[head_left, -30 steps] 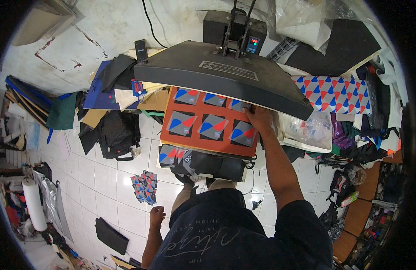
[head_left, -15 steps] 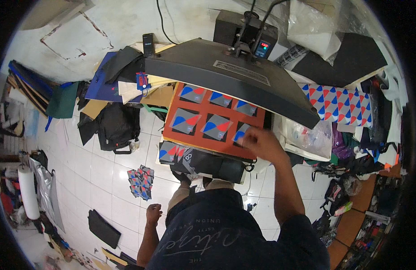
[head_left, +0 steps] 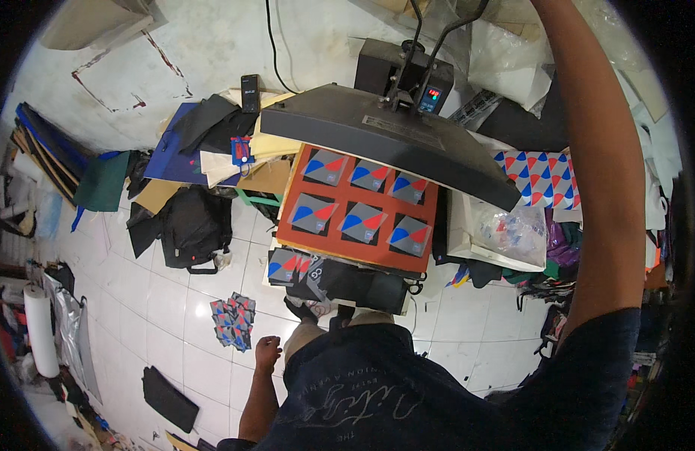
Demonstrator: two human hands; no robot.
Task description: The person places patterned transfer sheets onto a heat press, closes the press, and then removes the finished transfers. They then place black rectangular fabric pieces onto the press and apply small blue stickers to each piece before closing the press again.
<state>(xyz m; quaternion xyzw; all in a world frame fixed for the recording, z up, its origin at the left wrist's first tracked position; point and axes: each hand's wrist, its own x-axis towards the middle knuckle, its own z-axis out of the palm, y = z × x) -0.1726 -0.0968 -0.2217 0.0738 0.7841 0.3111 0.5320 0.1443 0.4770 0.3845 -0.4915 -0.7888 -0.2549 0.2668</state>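
My left hand (head_left: 268,353) hangs low beside my body, its fingers curled in with nothing visible in them. My right arm (head_left: 599,173) reaches up past the top edge, so its hand is out of the picture. Ahead of me stands a heat press with its dark upper plate (head_left: 385,135) raised. Across its reddish-brown lower pad (head_left: 332,237) lie two rows of grey squares printed in blue and red, each over a black piece; one printed square (head_left: 409,234) sits at the near right. Two bent handle bars (head_left: 445,37) rise from the upper plate.
Black cloth and printed pieces (head_left: 347,282) lie below the pad's near edge. A pile of printed squares (head_left: 233,322) rests on the tiled floor, near a black bag (head_left: 197,229). To the right are a white tray (head_left: 505,255) with clear plastic and a patterned sheet (head_left: 539,180).
My right hand has left the near-right printed square and gone up out of view, uncovering that square. The left hand stays low, with its fingers still curled. The view has shifted slightly.
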